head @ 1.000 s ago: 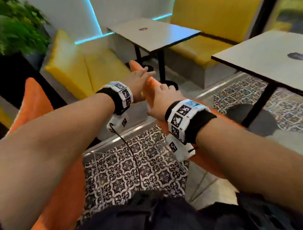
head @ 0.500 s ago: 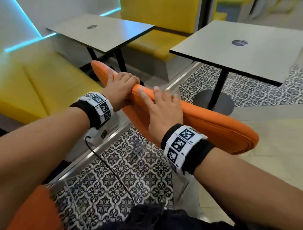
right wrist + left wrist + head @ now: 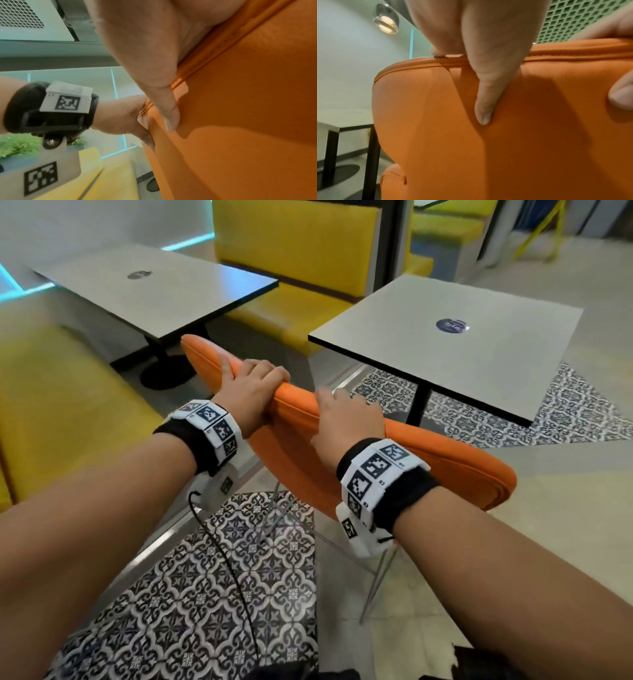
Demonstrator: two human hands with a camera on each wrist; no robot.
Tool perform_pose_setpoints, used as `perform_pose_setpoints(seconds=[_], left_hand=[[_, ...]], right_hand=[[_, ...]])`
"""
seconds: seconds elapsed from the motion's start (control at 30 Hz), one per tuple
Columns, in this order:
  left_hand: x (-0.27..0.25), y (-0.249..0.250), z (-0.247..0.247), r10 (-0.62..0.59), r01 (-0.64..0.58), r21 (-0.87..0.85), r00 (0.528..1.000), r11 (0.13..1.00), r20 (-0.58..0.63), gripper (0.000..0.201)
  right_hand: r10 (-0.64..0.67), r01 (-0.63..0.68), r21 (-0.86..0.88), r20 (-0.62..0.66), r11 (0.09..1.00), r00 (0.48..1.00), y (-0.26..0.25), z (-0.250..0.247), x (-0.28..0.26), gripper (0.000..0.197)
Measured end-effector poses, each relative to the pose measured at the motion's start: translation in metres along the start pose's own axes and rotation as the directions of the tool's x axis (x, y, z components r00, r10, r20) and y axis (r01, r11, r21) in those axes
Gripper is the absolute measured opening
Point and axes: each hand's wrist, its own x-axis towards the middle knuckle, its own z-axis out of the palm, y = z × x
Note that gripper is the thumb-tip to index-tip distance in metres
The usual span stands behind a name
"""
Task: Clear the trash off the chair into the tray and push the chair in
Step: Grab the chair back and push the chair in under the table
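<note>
Hands gripping the top edge of an orange chair beside a café table.

Left hand wraps over the padded backrest of the orange chair, its fingers curled down the far side and the thumb pressed flat against the near face just below the stitched seam. Right hand holds the same edge just beside it, fingers over the top and thumb on the near face (both wrists wear black bands with white coded tags). Chair stands on patterned floor tiles, its back angled toward a grey square table that sits just beyond it. Second grey table and yellow bench seating lie farther back.
</note>
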Motion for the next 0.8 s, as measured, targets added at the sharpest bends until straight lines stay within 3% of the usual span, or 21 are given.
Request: perform_pose_setpoints(seconds=[0.27,0.57,0.8], left_hand=[[0.118,0.032,0.015,0.023,-0.023,-0.008,1.0,1.0,-0.01,0.072],[0.227,0.045,0.027,0.219,-0.219,-0.028,0.976,0.975,0.002,0.069],[0.289,0.062,0.034,0.277,-0.277,-0.024,0.961,0.96,-0.014,0.065]], right_hand=[[0.024,-0.026,-0.018,-0.071,1.0,0.997,0.088,0.003,0.08,0.057],[0.31,-0.31,-0.029,-0.016,0.95,0.951,0.147,-0.005,0.157,0.049],[0.367,-0.363,-0.085,0.035,0.928,0.929,0.193,-0.008,0.205,0.053]])
